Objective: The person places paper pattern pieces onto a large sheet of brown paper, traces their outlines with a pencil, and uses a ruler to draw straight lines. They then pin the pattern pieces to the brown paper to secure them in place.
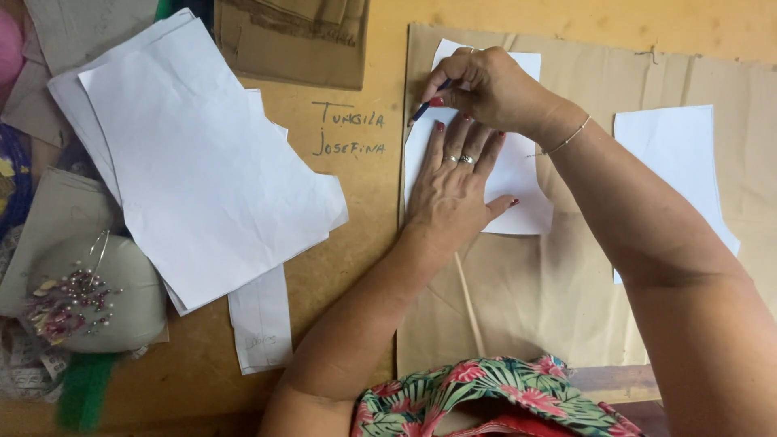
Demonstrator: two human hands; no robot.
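Observation:
My left hand (455, 182) lies flat, fingers spread, on a white paper pattern piece (518, 174) that rests on a large sheet of brown paper (534, 291). My right hand (486, 85) grips a blue pencil (422, 109) with its tip at the left edge of that white piece, just above my left fingertips. A second white pattern piece (672, 162) lies further right on the brown paper, touched by neither hand.
A stack of white paper sheets (202, 162) covers the left of the wooden table (356, 202). A grey pincushion (93, 291) full of pins sits at the far left. More brown paper (295, 40) lies at the top. Handwriting marks the tabletop.

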